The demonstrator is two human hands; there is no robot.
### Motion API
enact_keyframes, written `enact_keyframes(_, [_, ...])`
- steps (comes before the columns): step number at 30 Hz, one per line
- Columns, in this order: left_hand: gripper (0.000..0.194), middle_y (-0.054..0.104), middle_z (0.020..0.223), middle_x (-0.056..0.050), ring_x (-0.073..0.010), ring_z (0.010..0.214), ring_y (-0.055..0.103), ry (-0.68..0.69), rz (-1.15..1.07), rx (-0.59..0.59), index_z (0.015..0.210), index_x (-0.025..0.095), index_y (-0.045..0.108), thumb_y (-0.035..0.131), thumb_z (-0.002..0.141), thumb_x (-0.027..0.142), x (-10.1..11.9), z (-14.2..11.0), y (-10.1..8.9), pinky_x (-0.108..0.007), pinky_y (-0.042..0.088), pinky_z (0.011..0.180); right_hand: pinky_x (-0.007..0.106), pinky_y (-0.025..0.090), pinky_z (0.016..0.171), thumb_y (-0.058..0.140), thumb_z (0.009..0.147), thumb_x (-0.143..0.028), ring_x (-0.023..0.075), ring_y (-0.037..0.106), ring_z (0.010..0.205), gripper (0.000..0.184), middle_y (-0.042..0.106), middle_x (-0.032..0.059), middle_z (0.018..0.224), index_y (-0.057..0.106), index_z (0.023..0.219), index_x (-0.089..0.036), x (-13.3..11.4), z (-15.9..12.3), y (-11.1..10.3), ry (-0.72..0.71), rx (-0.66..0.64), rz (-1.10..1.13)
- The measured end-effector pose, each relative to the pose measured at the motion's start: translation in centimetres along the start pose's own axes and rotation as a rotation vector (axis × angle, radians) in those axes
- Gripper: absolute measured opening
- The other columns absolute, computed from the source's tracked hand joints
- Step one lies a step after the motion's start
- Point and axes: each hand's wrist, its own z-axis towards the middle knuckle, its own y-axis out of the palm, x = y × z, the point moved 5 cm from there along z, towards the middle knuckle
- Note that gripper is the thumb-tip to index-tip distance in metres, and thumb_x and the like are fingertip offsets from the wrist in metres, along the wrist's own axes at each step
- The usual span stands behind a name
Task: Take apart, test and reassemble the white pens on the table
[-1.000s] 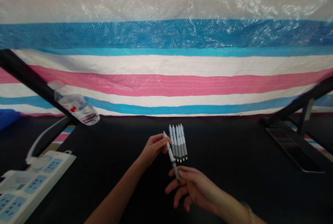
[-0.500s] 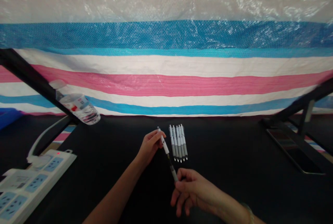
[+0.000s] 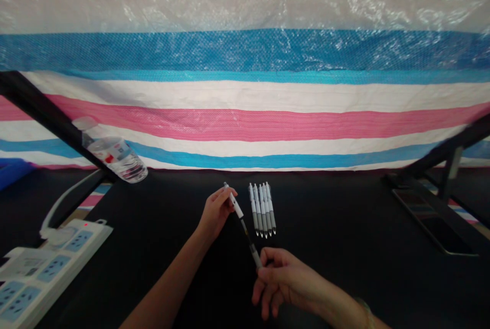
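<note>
My left hand [image 3: 214, 216] is closed on the white barrel [image 3: 236, 207] of a pen, near its button end. Pinched between the thumb and forefinger of my right hand [image 3: 281, 275] is the pen's grey grip section [image 3: 256, 256]. The two parts are apart, and a thin refill [image 3: 245, 229] shows in the gap between them. The other fingers of my right hand are loosely curled. Just right of my left hand, several white-and-grey pens [image 3: 262, 209] lie side by side on the black tabletop [image 3: 325, 217], tips towards me.
To the left are a white power strip [image 3: 66, 255] with a plugged-in cable and a tilted clear bottle [image 3: 118, 159]. A phone [image 3: 432, 222] lies at the right. Black bars [image 3: 49, 109] slant at both sides, before a striped plastic sheet [image 3: 245, 125].
The pen came apart: my left hand drew the white barrel up and left, away from the grip section. My right hand closed on the grip, and the refill came into view.
</note>
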Motion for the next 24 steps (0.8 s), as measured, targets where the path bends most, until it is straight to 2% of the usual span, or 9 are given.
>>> enact_keyframes(11, [0.034, 0.057, 0.055, 0.001, -0.0092, 0.050, 0.047, -0.067, 0.090, -0.147, 0.070, 0.012, 0.073, 0.082, 0.072, 0.045, -0.4, -0.6, 1.0, -0.022, 0.037, 0.050, 0.017, 0.044, 0.044, 0.075, 0.077, -0.044, 0.0169, 0.072, 0.053, 0.046, 0.076, 0.0047, 0.074, 0.036, 0.091, -0.024, -0.2, 0.0, -0.1, -0.015, 0.022, -0.002])
enact_keyframes(17, [0.036, 0.061, 0.054, -0.001, -0.0115, 0.050, 0.051, -0.115, 0.198, -0.294, 0.074, 0.011, 0.075, 0.084, 0.071, 0.046, -1.0, -1.3, 1.9, -0.025, 0.039, 0.053, 0.018, 0.045, 0.043, 0.079, 0.075, -0.046, 0.0158, 0.070, 0.050, 0.049, 0.075, 0.0043, 0.071, 0.039, 0.089, -0.023, -0.4, 0.0, -0.2, -0.036, 0.069, 0.016])
enact_keyframes(24, [0.031, 0.062, 0.058, -0.001, -0.0127, 0.054, 0.052, -0.103, 0.290, -0.365, 0.076, 0.013, 0.075, 0.082, 0.075, 0.044, -0.7, -1.2, 1.7, -0.025, 0.038, 0.055, 0.017, 0.038, 0.041, 0.083, 0.072, -0.047, 0.0119, 0.062, 0.044, 0.050, 0.069, -0.0007, 0.062, 0.041, 0.086, -0.022, -0.8, -0.2, -0.4, -0.060, 0.119, 0.066])
